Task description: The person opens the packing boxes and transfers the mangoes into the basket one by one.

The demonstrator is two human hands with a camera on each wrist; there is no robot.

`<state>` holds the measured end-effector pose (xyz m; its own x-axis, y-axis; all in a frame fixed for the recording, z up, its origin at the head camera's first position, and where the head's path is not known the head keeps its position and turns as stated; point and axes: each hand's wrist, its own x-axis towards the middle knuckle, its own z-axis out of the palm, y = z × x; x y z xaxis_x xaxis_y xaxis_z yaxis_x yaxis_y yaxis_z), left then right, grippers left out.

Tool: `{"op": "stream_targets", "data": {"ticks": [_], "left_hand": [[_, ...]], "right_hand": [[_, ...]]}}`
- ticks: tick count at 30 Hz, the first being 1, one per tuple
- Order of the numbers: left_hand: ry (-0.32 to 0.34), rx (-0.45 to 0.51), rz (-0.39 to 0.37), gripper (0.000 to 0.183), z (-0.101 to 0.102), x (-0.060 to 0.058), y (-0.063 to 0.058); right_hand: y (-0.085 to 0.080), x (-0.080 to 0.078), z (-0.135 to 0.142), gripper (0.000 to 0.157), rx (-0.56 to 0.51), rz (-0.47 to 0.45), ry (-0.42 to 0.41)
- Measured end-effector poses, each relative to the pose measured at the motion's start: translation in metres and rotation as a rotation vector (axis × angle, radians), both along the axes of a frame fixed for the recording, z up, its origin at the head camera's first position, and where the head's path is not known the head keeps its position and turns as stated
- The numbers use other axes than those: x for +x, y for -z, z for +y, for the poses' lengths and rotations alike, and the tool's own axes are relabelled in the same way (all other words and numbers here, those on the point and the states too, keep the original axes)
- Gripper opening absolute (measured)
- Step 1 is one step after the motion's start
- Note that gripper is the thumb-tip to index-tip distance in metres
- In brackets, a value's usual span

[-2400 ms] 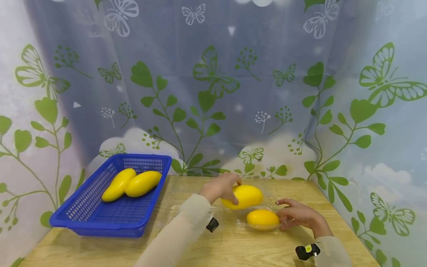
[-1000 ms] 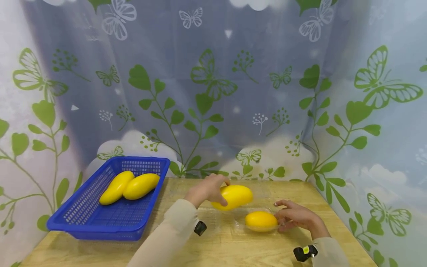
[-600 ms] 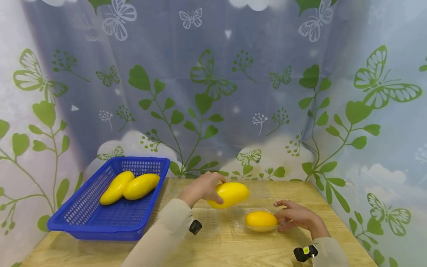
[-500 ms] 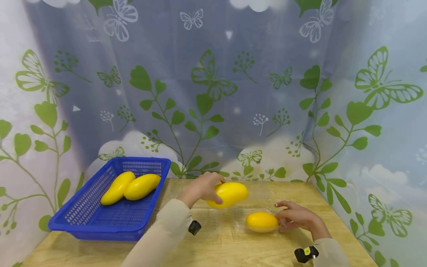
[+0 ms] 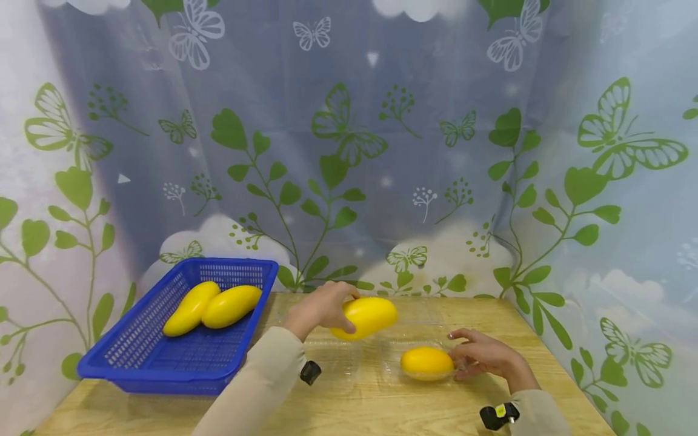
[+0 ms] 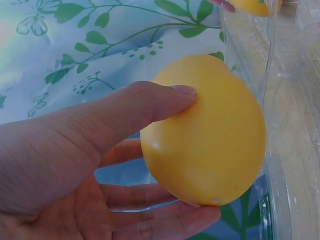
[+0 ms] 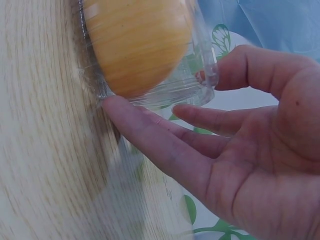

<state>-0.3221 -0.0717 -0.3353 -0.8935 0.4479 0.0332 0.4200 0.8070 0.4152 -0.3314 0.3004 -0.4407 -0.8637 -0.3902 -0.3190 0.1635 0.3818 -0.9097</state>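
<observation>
My left hand (image 5: 322, 307) grips a yellow mango (image 5: 368, 318) above the clear plastic boxes. In the left wrist view, the thumb lies across this mango (image 6: 215, 130) and the fingers reach round its underside. Another yellow mango (image 5: 427, 363) sits in a clear plastic box (image 5: 389, 366) on the right. My right hand (image 5: 485, 352) holds the end of that box. In the right wrist view, one finger bends at the box's rim (image 7: 207, 87) while another digit touches its lower corner.
A blue basket (image 5: 234, 357) with two mangoes (image 5: 231, 307) stands at the left of the wooden table (image 5: 376, 412). Another clear compartment (image 5: 335, 363) lies left of the filled one, with clear plastic (image 5: 420, 312) behind. A patterned curtain (image 5: 349, 151) backs the table.
My left hand has moved left with the mango, from behind the filled box to above the plastic left of it. The right hand and the basket stay in place.
</observation>
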Motion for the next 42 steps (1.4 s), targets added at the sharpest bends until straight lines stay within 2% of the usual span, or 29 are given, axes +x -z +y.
{"op": "stream_targets", "data": {"ticks": [14, 25, 42], "left_hand": [[0.011, -0.012, 0.019, 0.063, -0.008, -0.001, 0.002], [-0.004, 0.003, 0.015, 0.062, -0.015, -0.003, 0.004], [-0.053, -0.037, 0.016, 0.063, -0.038, 0.003, -0.005]], "right_hand": [[0.0, 0.0, -0.001, 0.073, 0.013, 0.001, 0.002], [-0.001, 0.002, -0.002, 0.074, 0.008, 0.003, 0.015], [0.0, 0.002, -0.001, 0.072, 0.022, 0.001, 0.022]]}}
